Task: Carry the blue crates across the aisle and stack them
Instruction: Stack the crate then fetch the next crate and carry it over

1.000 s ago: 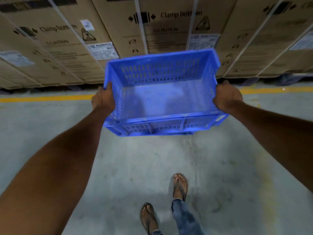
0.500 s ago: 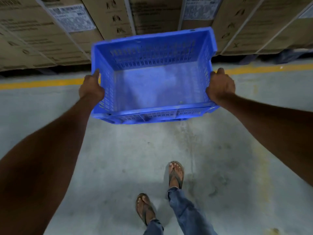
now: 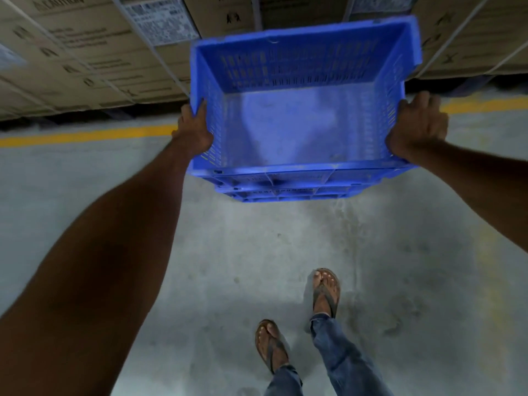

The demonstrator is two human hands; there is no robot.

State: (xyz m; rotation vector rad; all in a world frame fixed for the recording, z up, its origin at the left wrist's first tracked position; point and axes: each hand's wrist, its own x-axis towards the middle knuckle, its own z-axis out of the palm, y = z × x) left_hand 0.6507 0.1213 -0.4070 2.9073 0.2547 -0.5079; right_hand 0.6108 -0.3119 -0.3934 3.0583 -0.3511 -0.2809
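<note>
An empty blue crate (image 3: 285, 130) with slotted walls is held out in front of me above the concrete floor. My left hand (image 3: 193, 132) grips its left rim and my right hand (image 3: 417, 132) grips its right rim. Below its near edge a second blue rim (image 3: 280, 194) shows, either another crate underneath or the lower wall of the same one; I cannot tell which.
Strapped cardboard boxes (image 3: 114, 52) are stacked along the far side behind a yellow floor line (image 3: 85, 135). Grey concrete floor (image 3: 228, 267) lies below. My feet in sandals (image 3: 325, 292) stand near the bottom of the view.
The crate and both hands have come closer to the stacked boxes and the yellow line. My feet have stepped forward. My grip on the rims is unchanged.
</note>
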